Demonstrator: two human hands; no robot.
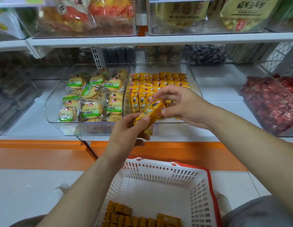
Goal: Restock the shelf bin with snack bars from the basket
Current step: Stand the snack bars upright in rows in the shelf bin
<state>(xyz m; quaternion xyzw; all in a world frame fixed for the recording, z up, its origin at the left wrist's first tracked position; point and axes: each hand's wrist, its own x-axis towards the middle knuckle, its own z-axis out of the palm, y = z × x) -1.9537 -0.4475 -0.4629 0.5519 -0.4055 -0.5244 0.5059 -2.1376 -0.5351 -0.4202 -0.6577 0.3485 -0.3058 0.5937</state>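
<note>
Holding one yellow snack bar point(150, 113) with both hands, just in front of the shelf bin point(195, 82)
Pinched at its lower end by the left hand point(127, 130), thumb on top and fingers curled under; pinched at its upper end by the right hand point(183, 105) between thumb and fingertips. Tilted, over the front edge of the clear bin, near the rows of bars point(158, 79) inside. Lower down, the white basket point(167, 167) with red rim, with spare bars point(139, 218) at its near end. Just beside on the left, a cracker bin point(51, 102)
</note>
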